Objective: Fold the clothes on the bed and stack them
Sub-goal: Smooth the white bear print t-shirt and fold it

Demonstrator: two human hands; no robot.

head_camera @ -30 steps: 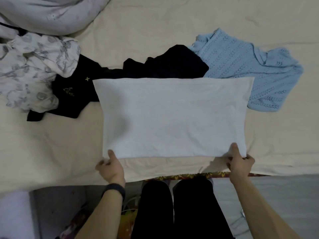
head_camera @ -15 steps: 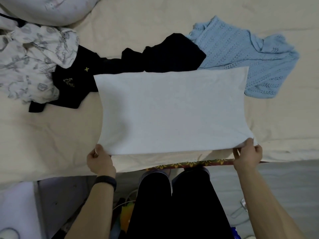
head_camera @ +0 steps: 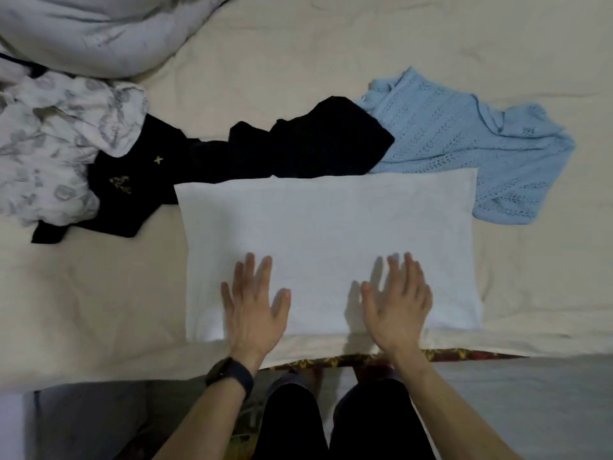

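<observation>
Nearest, at 6 o'clock, both hands lie flat and palms down on the near half of the white folded piece. The left hand is at about 7 and the right hand at about 5. They're apart, fingers straight and spread, gripping nothing. My guess is it's a smoothing pose, flattening the fold so it keeps a clean rectangle. Pressing or just skimming? Can't tell, there's a shadow beside the right one.

There's a dark band on the left wrist. The white piece sits dead centre on the bed, close to the front edge with its long side across, probably for easy reach.

Past it at 12 is a crumpled black garment, right against the white one's far edge. At 1-2 o'clock there's a light blue knit top, unfolded, meeting the white corner. At 10 a grey-printed white garment overlaps the black one. A grey duvet is bunched at 11, farthest off.

Looks like three pieces to go, no stack in sight.
</observation>
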